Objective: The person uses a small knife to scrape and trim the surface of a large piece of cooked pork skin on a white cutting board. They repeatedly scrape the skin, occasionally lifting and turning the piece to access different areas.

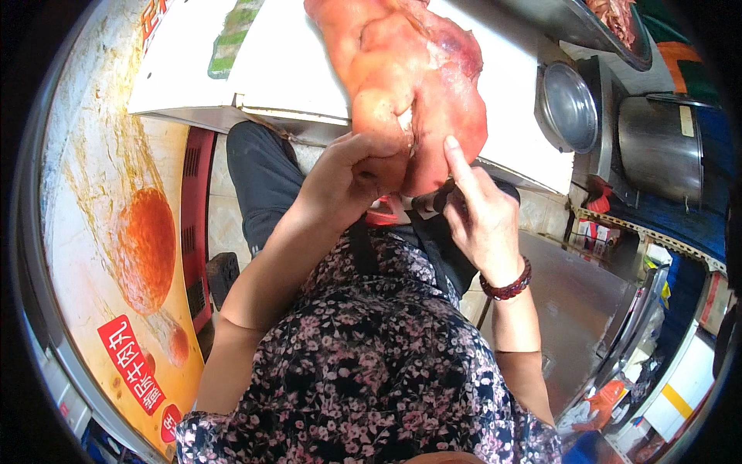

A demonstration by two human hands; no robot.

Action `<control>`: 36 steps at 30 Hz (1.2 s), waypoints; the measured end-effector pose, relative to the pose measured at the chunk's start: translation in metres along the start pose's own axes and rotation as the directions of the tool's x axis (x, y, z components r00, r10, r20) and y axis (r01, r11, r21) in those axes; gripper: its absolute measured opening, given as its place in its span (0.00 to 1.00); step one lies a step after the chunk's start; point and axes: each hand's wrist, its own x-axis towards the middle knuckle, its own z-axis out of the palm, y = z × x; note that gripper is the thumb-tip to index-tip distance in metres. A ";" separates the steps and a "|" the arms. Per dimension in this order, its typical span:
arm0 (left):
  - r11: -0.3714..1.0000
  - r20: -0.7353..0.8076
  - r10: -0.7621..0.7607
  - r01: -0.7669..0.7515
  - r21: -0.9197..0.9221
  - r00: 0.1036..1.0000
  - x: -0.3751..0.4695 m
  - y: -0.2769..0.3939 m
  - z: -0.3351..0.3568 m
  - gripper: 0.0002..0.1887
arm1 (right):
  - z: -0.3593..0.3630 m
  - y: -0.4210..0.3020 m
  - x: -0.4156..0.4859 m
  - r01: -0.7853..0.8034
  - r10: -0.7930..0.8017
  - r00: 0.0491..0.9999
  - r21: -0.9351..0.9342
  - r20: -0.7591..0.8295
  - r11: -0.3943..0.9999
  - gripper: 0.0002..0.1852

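Observation:
A large pinkish-orange piece of animal carcass with skin, perhaps a pig's head [400, 75], lies on a white board or tabletop [284, 64] and hangs over its near edge. My left hand [342, 180] grips the fleshy lower left lobe, thumb on top, its fingers partly hidden. My right hand [481, 209] is at the lower right lobe, the index finger extended against the skin and the other fingers curled around a dark object, perhaps a handle, mostly hidden. A red and white thing [388, 211] shows below the meat, between the hands.
Right of the board's edge lie a round metal bowl [571, 107] and a large steel pot [661, 151]. A metal tray [632, 46] with meat stands at the upper right. A printed freezer or cabinet panel [93, 232] borders the left side. Metal sheeting [568, 301] is at the lower right.

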 end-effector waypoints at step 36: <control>1.000 0.116 -0.009 0.010 -0.007 0.993 -0.003 0.000 0.003 0.17 | 0.010 -0.005 0.018 -0.133 0.361 0.877 0.562 -0.318 0.817 0.11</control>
